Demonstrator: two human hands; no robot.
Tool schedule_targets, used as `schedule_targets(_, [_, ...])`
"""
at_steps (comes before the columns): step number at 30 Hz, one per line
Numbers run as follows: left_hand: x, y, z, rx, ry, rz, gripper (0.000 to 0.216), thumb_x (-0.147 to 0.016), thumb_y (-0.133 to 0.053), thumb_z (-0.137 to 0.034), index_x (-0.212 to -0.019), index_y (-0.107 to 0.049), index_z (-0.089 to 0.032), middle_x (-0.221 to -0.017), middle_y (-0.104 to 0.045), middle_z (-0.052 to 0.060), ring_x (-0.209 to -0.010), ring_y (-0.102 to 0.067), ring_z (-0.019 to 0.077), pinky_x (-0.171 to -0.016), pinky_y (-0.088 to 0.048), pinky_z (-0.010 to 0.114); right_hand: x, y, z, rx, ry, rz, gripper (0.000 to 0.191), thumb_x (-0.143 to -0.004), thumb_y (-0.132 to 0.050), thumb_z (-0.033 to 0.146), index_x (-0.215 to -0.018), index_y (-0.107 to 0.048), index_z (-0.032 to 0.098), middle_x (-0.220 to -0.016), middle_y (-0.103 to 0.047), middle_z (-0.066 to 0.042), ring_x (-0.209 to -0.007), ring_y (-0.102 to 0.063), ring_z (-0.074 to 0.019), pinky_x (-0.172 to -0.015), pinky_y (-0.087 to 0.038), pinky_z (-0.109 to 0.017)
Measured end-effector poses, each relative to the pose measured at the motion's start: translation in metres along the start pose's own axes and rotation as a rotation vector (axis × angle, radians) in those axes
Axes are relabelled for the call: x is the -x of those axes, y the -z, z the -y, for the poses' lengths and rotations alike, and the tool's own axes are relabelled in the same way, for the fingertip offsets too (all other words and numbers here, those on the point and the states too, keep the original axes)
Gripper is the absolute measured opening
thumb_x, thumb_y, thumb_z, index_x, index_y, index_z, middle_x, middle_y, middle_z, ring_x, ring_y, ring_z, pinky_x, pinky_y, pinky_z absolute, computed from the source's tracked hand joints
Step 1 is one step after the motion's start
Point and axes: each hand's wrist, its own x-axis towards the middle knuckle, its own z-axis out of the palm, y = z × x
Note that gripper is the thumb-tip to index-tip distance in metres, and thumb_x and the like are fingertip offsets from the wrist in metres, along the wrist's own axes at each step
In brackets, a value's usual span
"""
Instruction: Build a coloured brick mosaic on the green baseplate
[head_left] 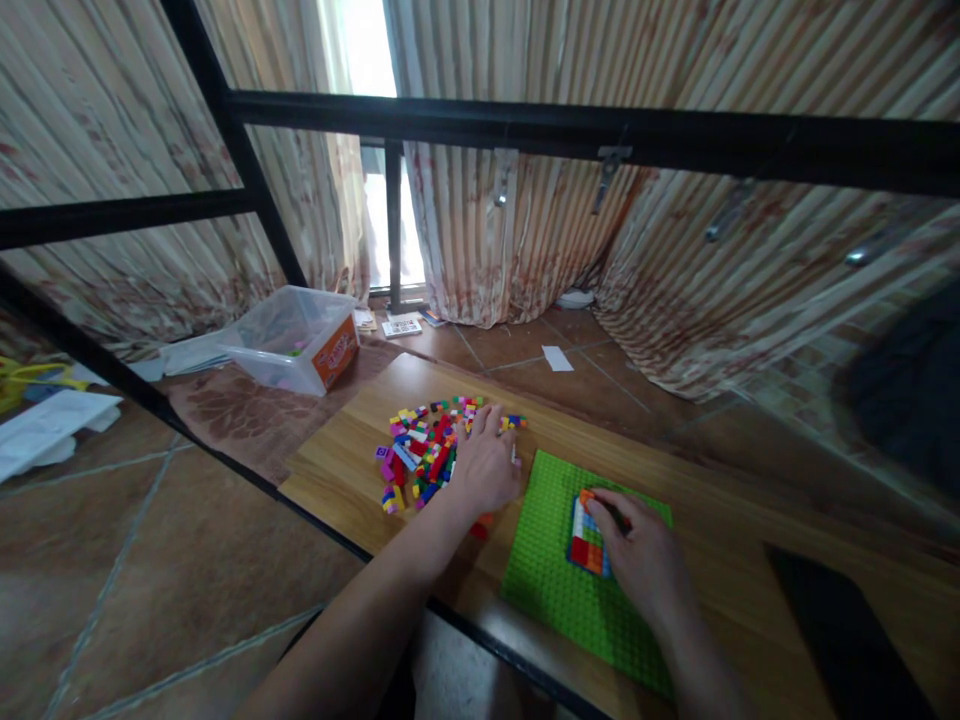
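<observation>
A green baseplate (540, 540) lies on the wooden table, bearing a small block of toy bricks (581, 550) in red, orange, white and blue. My right hand (637, 545) is over that block, thumb and fingers closed on an orange brick (586, 496) at its far end. I cannot tell whether the orange brick is pressed down. Left of the plate is a loose pile of coloured bricks (420, 460). My left hand (487, 462) rests over the right side of the pile, palm down with fingers apart, hiding some bricks beneath it.
A dark flat object (844, 630) lies at the table's right. Beyond the table's far left end stands a clear plastic bin (281, 350) with an orange label. Black metal bars (525, 125) cross the view before curtains (510, 230). White trays (52, 430) are on the tiled floor.
</observation>
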Motion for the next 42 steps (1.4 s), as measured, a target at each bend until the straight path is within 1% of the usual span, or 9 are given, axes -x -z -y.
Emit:
schedule_targets(7, [-0.002,0.001,-0.001,0.002,0.019,-0.039,0.035,-0.081,-0.056,-0.038,-0.108,-0.066,-0.018,-0.152,-0.037,0.014,-0.141,-0.028,0.0361,-0.108,-0.027,0.065,-0.003,0.000,-0.002,-0.004,0.035,0.003,0.039,-0.088,-0.047,0.051,-0.098,-0.071,0.021,-0.099,-0.072,-0.009,-0.094,-0.063,-0.0255,-0.088,-0.046,-0.042])
schedule_targets(17, [0.002,-0.003,-0.003,0.039,-0.013,-0.054,0.030,-0.082,-0.057,-0.032,-0.106,-0.063,-0.016,-0.147,-0.042,0.016,-0.139,-0.031,0.0364,-0.108,-0.025,0.065,-0.002,0.002,0.002,-0.002,0.037,-0.008,0.035,-0.089,-0.048,0.048,-0.097,-0.071,0.022,-0.099,-0.072,-0.008,-0.094,-0.063,-0.0256,-0.088,-0.046,-0.042])
schedule_targets(21, [0.001,0.001,-0.002,0.045,-0.108,-0.077,0.032,-0.078,-0.060,-0.027,-0.109,-0.061,-0.017,-0.144,-0.047,0.014,-0.137,-0.035,0.0339,-0.109,-0.030,0.057,-0.002,0.003,0.004,0.004,0.039,-0.007,0.035,-0.089,-0.048,0.046,-0.098,-0.071,0.022,-0.099,-0.072,-0.009,-0.095,-0.063,-0.0253,-0.089,-0.046,-0.042])
schedule_targets(25, [0.001,0.005,-0.002,0.069,-0.146,-0.037,0.030,-0.078,-0.060,-0.025,-0.107,-0.059,-0.017,-0.114,-0.065,0.011,-0.117,-0.053,0.0295,-0.101,-0.039,0.047,-0.002,0.003,0.006,0.014,0.032,-0.002,0.036,-0.090,-0.048,0.046,-0.100,-0.071,0.020,-0.101,-0.072,-0.009,-0.097,-0.062,-0.0257,-0.090,-0.045,-0.042])
schedule_targets(27, [0.000,0.006,-0.002,0.079,-0.133,-0.030,0.024,-0.081,-0.058,-0.025,-0.104,-0.058,-0.018,-0.099,-0.068,0.009,-0.105,-0.059,0.0275,-0.096,-0.043,0.044,-0.002,0.003,0.007,0.020,0.033,-0.007,0.035,-0.090,-0.048,0.046,-0.099,-0.071,0.021,-0.100,-0.072,-0.009,-0.097,-0.063,-0.0256,-0.089,-0.045,-0.042])
schedule_targets(29, [0.000,0.006,-0.003,0.107,-0.118,-0.034,0.020,-0.082,-0.057,-0.023,-0.101,-0.058,-0.019,-0.093,-0.068,0.008,-0.095,-0.062,0.0254,-0.090,-0.046,0.040,-0.002,0.003,0.007,0.016,0.031,-0.013,0.035,-0.090,-0.048,0.046,-0.098,-0.071,0.021,-0.099,-0.072,-0.009,-0.096,-0.063,-0.0255,-0.088,-0.046,-0.042])
schedule_targets(35, [-0.002,0.005,0.005,0.331,-0.028,-0.043,0.010,-0.084,-0.052,-0.019,-0.093,-0.057,-0.020,-0.078,-0.068,0.002,-0.072,-0.064,0.0178,-0.068,-0.047,0.028,-0.002,0.004,0.007,0.001,0.037,-0.009,0.034,-0.089,-0.049,0.045,-0.098,-0.071,0.022,-0.100,-0.072,-0.008,-0.096,-0.063,-0.0258,-0.089,-0.045,-0.043])
schedule_targets(39, [-0.007,0.001,0.018,0.520,0.008,-0.119,0.017,-0.080,-0.054,-0.015,-0.095,-0.059,-0.019,-0.080,-0.068,0.002,-0.074,-0.064,0.0164,-0.069,-0.048,0.027,-0.002,0.003,0.007,-0.002,0.044,-0.016,0.033,-0.089,-0.049,0.046,-0.098,-0.071,0.023,-0.099,-0.072,-0.008,-0.096,-0.063,-0.0256,-0.089,-0.045,-0.042])
schedule_targets(42, [-0.011,-0.001,0.022,0.805,0.050,-0.120,0.024,-0.078,-0.056,-0.018,-0.101,-0.062,-0.017,-0.083,-0.069,0.002,-0.073,-0.064,0.0152,-0.069,-0.049,0.026,-0.002,0.004,0.009,0.000,0.024,-0.050,0.034,-0.089,-0.049,0.046,-0.100,-0.071,0.022,-0.100,-0.072,-0.009,-0.097,-0.063,-0.0262,-0.090,-0.045,-0.043])
